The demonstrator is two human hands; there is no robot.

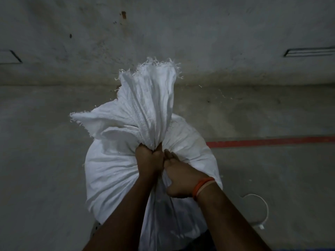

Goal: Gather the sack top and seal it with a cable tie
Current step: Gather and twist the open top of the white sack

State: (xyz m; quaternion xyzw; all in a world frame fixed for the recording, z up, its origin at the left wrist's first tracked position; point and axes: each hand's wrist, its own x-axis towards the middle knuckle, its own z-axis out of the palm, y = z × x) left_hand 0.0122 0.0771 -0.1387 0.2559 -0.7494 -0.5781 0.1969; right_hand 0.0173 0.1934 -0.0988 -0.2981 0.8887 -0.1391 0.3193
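Note:
A full white woven sack [116, 171] stands on the floor in front of me. Its frayed top [146, 98] is bunched into a neck that fans out upward, with one loose corner sticking out to the left. My left hand [149, 158] is clenched around the neck. My right hand [179, 178], with an orange band at the wrist, presses against the sack right beside the neck, fingers touching the left hand. A white cable tie [261, 211] lies curled in a loop on the floor to the right of the sack, apart from both hands.
The grey concrete floor [45, 160] meets a stained wall [163, 33] behind the sack. A red painted line [272, 141] runs across the floor on the right. Small white fibres lie scattered near the wall.

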